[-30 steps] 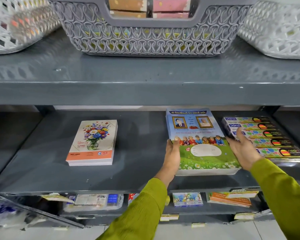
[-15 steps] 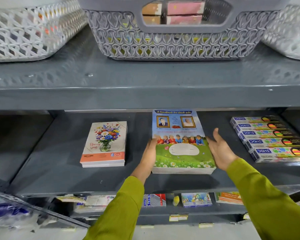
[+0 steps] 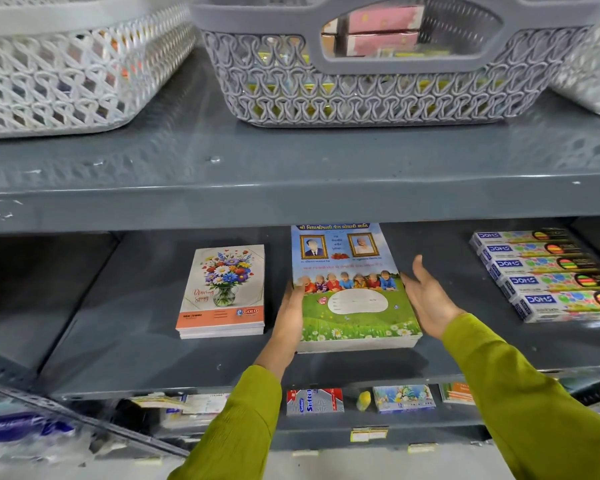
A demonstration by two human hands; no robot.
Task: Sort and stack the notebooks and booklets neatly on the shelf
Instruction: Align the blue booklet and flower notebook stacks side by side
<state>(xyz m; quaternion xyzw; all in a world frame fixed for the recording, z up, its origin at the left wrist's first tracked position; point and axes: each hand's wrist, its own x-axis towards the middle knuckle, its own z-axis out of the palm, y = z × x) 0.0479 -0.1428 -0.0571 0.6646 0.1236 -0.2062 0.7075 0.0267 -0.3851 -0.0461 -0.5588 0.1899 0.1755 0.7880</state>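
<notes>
A stack of large notebooks with a blue-and-green cover (image 3: 352, 292) lies flat on the grey middle shelf (image 3: 136, 341). My left hand (image 3: 291, 313) lies flat against the stack's left edge, thumb on the cover. My right hand (image 3: 426, 296) hovers open at the stack's right edge, fingers spread, a little apart from it. A smaller stack of notebooks with a flower-vase cover (image 3: 222, 292) sits to the left, a narrow gap between the two stacks.
A row of DOMS boxes (image 3: 548, 275) lies at the shelf's right. On the shelf above stand a grey basket (image 3: 378, 88) and a white basket (image 3: 66, 74). The lower shelf holds small packets (image 3: 314, 401).
The large stack has slid left, away from the DOMS boxes and toward the flower notebooks. My right hand has come off its right edge and opened.
</notes>
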